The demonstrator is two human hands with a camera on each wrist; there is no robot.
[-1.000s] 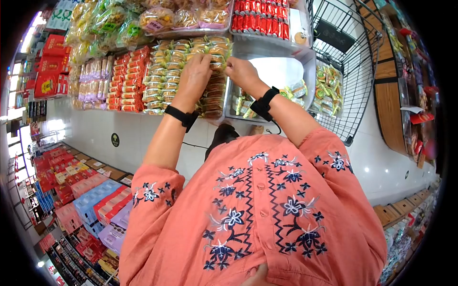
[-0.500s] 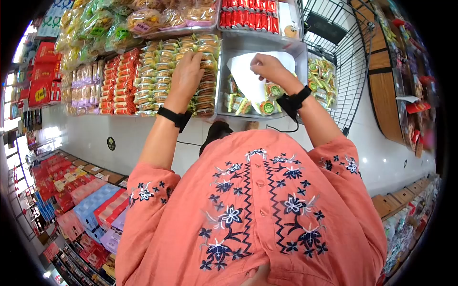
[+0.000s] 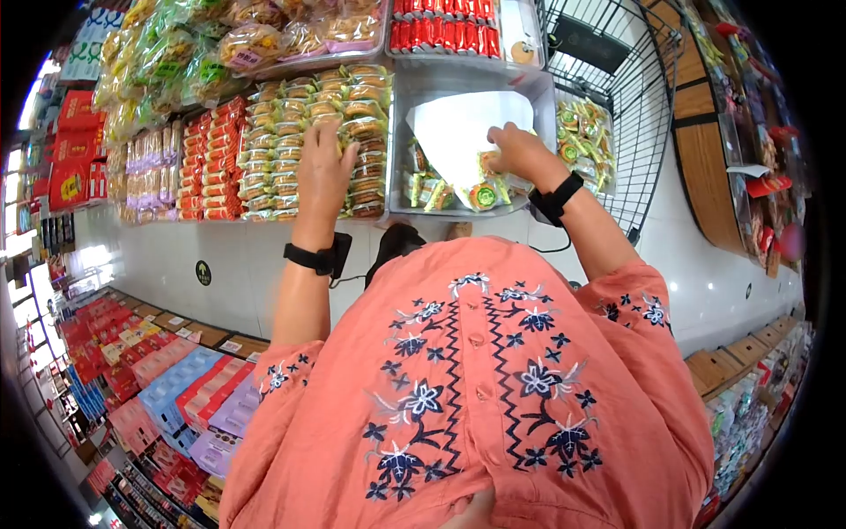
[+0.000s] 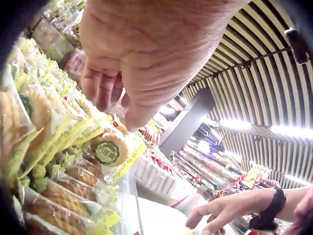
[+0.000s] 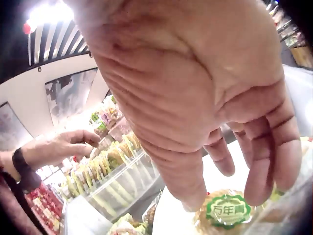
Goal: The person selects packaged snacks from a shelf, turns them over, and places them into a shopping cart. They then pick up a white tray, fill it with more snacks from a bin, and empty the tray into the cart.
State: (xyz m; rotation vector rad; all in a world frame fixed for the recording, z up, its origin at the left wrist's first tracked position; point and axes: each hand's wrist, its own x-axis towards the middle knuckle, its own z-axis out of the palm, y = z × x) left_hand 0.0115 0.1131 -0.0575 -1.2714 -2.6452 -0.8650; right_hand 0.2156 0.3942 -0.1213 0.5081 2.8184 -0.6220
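Observation:
My left hand (image 3: 324,172) is over the rows of wrapped round biscuits (image 3: 366,132), thumb apart from the fingers, fingertips right at the packet tops. In the left wrist view, a biscuit packet (image 4: 107,149) with a green label lies just below that thumb. Inside the grey plastic bin (image 3: 401,159), my right hand (image 3: 524,154) has its thumb and fingers on opposite edges of a wrapped biscuit (image 5: 227,210) with a green-ringed label. Under it lies a white sheet (image 3: 458,123). More loose packets (image 3: 432,192) lie at the bin's near side.
Red-wrapped snacks (image 3: 220,159) stand in rows left of the biscuits. Behind are bagged pastries (image 3: 251,46) and a tray of red packets (image 3: 445,35). A black wire cart (image 3: 648,115) stands at the right, next to a clear container of green-yellow packets (image 3: 583,132).
My right hand has left the biscuit rows, crossed rightward over the bin and come down to a packet there. The left hand has drawn slightly nearer to me, its thumb now spread.

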